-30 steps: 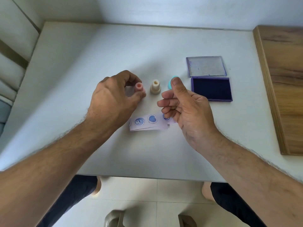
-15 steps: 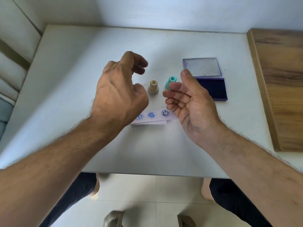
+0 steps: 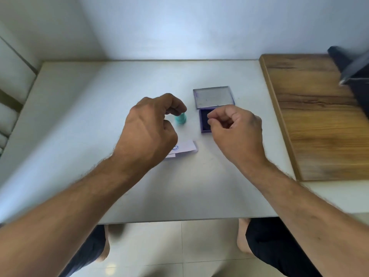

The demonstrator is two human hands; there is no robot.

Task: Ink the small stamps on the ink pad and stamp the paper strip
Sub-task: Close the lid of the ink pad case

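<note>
Landmark = ink pad (image 3: 205, 119), open, dark blue-purple, on the white table (image 3: 99, 116). Its clear lid (image 3: 213, 96) lies just behind it, touching or nearly so.

Teal stamp (image 3: 181, 118) stands upright on the table, just left of the pad. Paper strip (image 3: 184, 147) lies in front of and a bit left of the pad, mostly hidden under the left wrist; only its right end shows, w/ one round blue print at the edge of the hidden part. Other stamps: none visible, maybe behind the left hand, can't tell.

Left hand (image 3: 149, 128): left of the pad, fingers curled into a narrow pinch, tips right above the teal stamp's top, touching or almost. Can't tell if it actually grips the stamp.

Right hand (image 3: 235, 126): over the pad's right part, covering it; thumb and forefinger pinched close, other fingers curled. Nothing visible between the fingertips; whether sth tiny is held, can't tell.

Progress, my read: at least one print is on the strip, so stamping is underway or near done. Rest of the strip is covered, so the count of prints is unknown. Pad is open and lid off, so closing up isn't done. Probably left: any remaining stamp to ink + press, if the strip has room.
</note>
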